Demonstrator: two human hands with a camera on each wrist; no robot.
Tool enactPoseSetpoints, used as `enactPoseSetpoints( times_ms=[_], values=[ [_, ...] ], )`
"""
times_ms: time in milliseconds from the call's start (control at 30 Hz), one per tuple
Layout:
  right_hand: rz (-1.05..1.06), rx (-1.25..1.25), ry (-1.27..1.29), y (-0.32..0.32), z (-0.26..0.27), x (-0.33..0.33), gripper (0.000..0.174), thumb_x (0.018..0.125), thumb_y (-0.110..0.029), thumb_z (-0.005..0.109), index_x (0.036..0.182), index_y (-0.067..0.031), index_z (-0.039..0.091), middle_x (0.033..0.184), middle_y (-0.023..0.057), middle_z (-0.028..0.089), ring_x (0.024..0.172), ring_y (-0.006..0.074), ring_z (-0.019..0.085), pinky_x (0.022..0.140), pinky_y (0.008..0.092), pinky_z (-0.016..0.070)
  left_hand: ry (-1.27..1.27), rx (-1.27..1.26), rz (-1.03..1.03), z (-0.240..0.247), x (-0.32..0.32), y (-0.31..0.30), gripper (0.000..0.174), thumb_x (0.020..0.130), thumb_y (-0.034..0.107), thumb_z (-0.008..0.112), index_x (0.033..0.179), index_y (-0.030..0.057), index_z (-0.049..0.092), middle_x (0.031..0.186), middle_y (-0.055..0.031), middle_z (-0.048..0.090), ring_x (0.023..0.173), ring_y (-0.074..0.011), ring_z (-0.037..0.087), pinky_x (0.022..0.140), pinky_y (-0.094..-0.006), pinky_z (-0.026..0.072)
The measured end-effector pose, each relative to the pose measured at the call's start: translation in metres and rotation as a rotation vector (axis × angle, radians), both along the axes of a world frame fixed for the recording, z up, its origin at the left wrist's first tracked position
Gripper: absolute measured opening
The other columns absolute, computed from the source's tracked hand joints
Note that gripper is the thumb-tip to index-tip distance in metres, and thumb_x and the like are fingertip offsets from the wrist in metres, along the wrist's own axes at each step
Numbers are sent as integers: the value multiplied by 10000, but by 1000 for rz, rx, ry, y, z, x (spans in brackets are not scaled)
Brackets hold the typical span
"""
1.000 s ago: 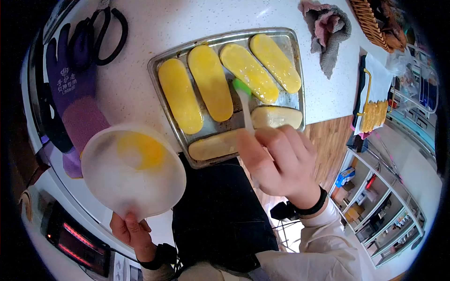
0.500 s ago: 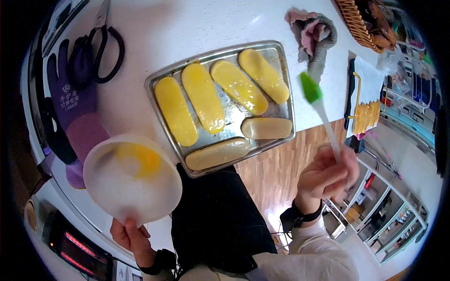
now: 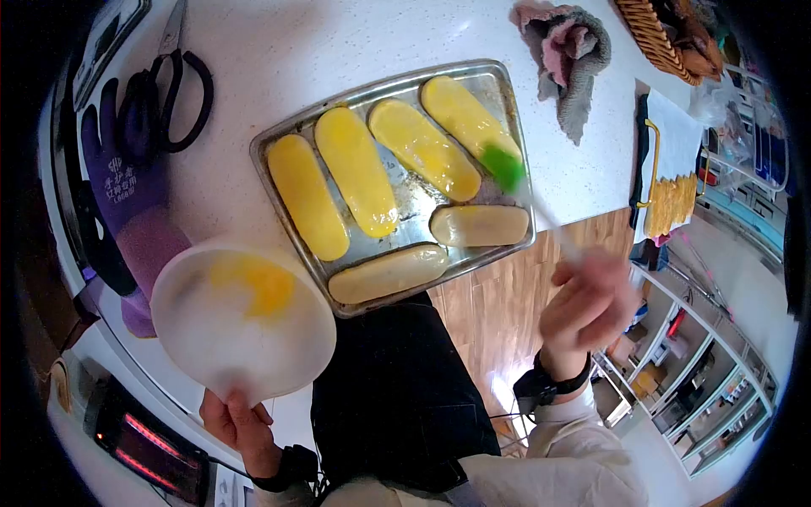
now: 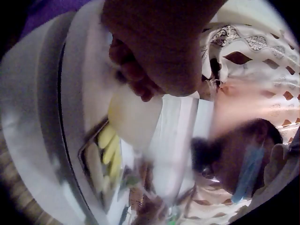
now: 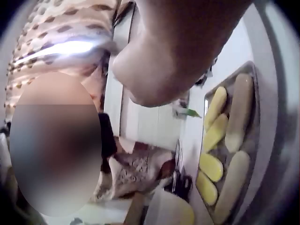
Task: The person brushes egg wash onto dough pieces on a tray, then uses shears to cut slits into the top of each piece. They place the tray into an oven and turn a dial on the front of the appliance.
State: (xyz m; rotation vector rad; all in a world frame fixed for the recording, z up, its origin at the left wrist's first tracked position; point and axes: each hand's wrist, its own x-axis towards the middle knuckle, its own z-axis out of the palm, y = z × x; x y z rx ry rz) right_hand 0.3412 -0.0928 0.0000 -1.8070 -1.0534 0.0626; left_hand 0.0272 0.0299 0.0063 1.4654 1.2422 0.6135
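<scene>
My right hand [image 3: 591, 304] holds a pastry brush [image 3: 503, 166] by its pale handle. The green, motion-blurred head overlaps the near end of the rightmost long dough piece [image 3: 460, 110] on a metal baking tray [image 3: 414, 221]. Several long pieces there are glossy yellow. Two paler ones, a long piece [image 3: 389, 275] and a shorter piece [image 3: 480, 226], lie along the tray's near side. With thumb and fingers, my left hand [image 3: 245, 427] grips the near rim of a whitish bowl [image 3: 228, 346], tilted left of the tray, with yellow liquid [image 3: 266, 287] inside.
Purple gloves [image 3: 127, 186] and black-handled scissors [image 3: 186, 101] lie left on the white counter. A crumpled grey-pink cloth [image 3: 570, 63] and a wicker basket [image 3: 655, 42] sit at the far right. A glowing heater [image 3: 152, 448] is at lower left.
The brush lifted off the third long piece, swung right past the tray, then came back over the rightmost piece. The left hand keeps the bowl nearly in place.
</scene>
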Motion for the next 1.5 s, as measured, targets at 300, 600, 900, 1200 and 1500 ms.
enactPoseSetpoints(
  times_ms=[300, 600, 900, 1200, 1500],
  values=[
    [443, -237, -519, 24, -8, -18, 314, 626, -99, 623, 924, -80, 529, 696, 15, 506, 543, 124, 472, 452, 228, 328, 61, 20, 121, 2, 4, -3, 265, 881, 214, 463, 887, -46, 513, 639, -85, 546, 270, -59, 311, 233, -188, 215],
    [440, -123, -684, 83, -17, -5, 265, 598, -113, 621, 852, -147, 551, 712, -9, 473, 569, 122, 476, 446, 203, 334, 8, 74, 116, -2, -4, -4, 281, 880, 229, 472, 868, -50, 508, 627, -82, 538, 267, -58, 309, 234, -192, 207],
    [212, -21, -338, 73, 9, 12, 270, 904, -195, 348, 795, 1, 497, 668, 93, 515, 518, 154, 476, 478, 253, 374, 146, 12, 173, 8, 6, -2, 385, 871, 350, 488, 791, -26, 501, 604, -59, 517, 318, -48, 331, 290, -185, 230],
    [334, -120, -196, 47, -5, -11, 196, 746, -99, 577, 899, 18, 546, 741, 106, 555, 585, 217, 539, 498, 291, 439, 132, 7, 171, 6, 4, -2, 396, 865, 372, 492, 789, -17, 501, 589, -50, 503, 326, -47, 342, 293, -180, 231],
    [477, -81, -563, 76, -29, -18, 301, 599, -93, 614, 890, -76, 540, 721, 36, 477, 542, 137, 472, 416, 217, 362, 4, 56, 159, -2, -6, -5, 271, 868, 201, 489, 963, -49, 527, 685, -102, 573, 278, -61, 326, 237, -187, 236]
  ],
)
